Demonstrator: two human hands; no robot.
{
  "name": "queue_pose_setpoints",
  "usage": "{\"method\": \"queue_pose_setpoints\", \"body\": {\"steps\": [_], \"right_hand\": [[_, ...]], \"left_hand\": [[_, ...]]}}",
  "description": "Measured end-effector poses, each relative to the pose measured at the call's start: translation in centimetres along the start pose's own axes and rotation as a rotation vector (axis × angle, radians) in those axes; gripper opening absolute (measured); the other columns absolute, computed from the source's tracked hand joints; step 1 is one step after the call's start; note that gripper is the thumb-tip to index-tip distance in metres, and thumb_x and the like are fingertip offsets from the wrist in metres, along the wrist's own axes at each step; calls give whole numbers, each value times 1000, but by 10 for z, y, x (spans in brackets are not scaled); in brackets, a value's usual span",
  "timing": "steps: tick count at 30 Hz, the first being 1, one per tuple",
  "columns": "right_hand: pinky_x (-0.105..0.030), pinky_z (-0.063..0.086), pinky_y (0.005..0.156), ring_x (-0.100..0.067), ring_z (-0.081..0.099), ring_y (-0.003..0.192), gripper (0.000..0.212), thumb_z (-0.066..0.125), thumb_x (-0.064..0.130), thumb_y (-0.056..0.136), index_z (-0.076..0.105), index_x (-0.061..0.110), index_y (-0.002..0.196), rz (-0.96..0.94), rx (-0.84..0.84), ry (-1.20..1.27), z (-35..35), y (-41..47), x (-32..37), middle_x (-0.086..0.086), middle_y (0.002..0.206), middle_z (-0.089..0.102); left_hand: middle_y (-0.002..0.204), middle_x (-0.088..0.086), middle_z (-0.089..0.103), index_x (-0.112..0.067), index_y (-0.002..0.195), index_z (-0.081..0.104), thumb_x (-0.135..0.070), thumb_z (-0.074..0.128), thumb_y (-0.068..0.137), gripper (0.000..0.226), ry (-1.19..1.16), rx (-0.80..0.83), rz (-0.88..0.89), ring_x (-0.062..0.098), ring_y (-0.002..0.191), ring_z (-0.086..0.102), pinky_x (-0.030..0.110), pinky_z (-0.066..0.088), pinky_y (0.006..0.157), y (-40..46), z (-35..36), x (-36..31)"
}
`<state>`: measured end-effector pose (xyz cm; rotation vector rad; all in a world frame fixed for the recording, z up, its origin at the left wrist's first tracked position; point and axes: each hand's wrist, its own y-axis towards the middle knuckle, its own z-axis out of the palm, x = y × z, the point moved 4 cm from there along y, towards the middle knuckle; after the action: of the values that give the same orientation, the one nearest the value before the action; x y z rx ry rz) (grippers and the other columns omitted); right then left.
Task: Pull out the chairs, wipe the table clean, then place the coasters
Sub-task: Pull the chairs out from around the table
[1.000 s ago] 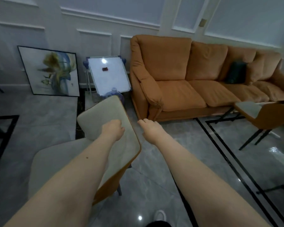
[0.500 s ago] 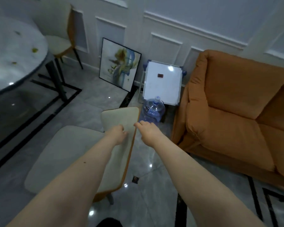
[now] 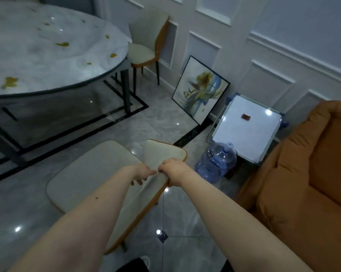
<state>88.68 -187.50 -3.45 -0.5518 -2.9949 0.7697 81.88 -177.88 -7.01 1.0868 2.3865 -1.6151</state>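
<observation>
Chair [image 3: 91, 173], cream padded seat, orange shell, backrest gripped by left hand [image 3: 141, 172] and right hand [image 3: 173, 167].

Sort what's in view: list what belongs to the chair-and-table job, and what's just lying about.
Job: near chair, gripped at the backrest by left hand and right hand; stained table; far chair. No coasters or cloth in view.

Lying about: painting, whiteboard, water jug, sofa.
</observation>
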Motion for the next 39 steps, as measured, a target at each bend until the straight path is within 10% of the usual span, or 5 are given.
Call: {"method": "queue_pose_setpoints", "body": {"steps": [10,18,39], "right_hand": [[-39,31,106,-30,45,123,49,59,31,89,44,14,133,-313,-93,-90,21,-5,-19,-10,132,50],[-44,25,109,-30,38,129,52,55,35,92,38,13,136,-385,-181,-86,24,-19,-19,-11,137,45],[-55,26,107,-35,43,119,52,53,7,89,31,19,135,-275,-246,-118,-1,58,6,-11,126,50]], "left_hand": [[148,7,38,-15,143,39,-60,27,95,67,-279,-274,-154,27,133,39,36,29,108,-42,59,10],[120,2,59,-23,122,50,-60,62,78,59,-90,-714,-299,24,108,55,36,45,88,-81,102,23],[117,-1,58,-27,122,47,-22,54,91,32,266,-773,-394,24,109,54,39,41,87,-44,29,72]]}}
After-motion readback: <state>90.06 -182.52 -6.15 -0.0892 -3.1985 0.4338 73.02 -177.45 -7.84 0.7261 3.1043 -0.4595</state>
